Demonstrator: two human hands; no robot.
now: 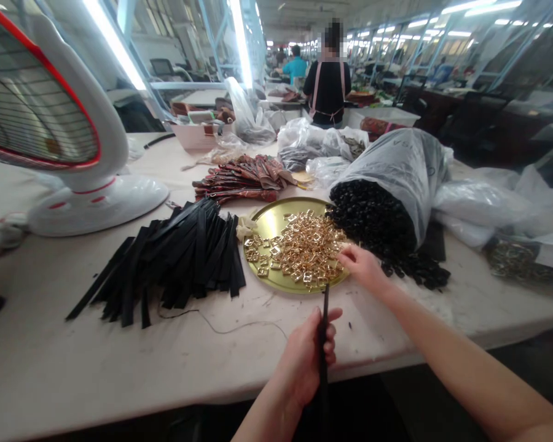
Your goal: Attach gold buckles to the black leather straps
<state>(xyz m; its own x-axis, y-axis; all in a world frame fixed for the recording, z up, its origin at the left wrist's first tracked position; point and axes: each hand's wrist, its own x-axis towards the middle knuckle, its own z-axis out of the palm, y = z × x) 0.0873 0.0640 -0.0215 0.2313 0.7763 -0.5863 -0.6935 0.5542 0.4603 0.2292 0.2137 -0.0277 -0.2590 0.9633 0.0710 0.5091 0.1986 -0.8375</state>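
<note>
A narrow black strap [325, 302] runs upright through my left hand [308, 353], whose fingers are wrapped round it near the table's front edge. The strap's tip reaches the rim of a round gold tray [268, 220]. Heaped on that tray are many small gold metal buckles [306, 242], some lying loose at its left side. At the right edge of the heap is my right hand [360, 263], thumb and fingertips pressed together. Whether a buckle is between them is too small to tell. Left of the tray lies a pile of black straps [179, 258].
A clear plastic bag [396, 156] spills small black pieces [373, 215] beside the tray's right side. Behind it are folded reddish patterned pieces [244, 178] and more bags [304, 138]. A white fan [96, 202] stands at left. A person [328, 89] faces away in the background.
</note>
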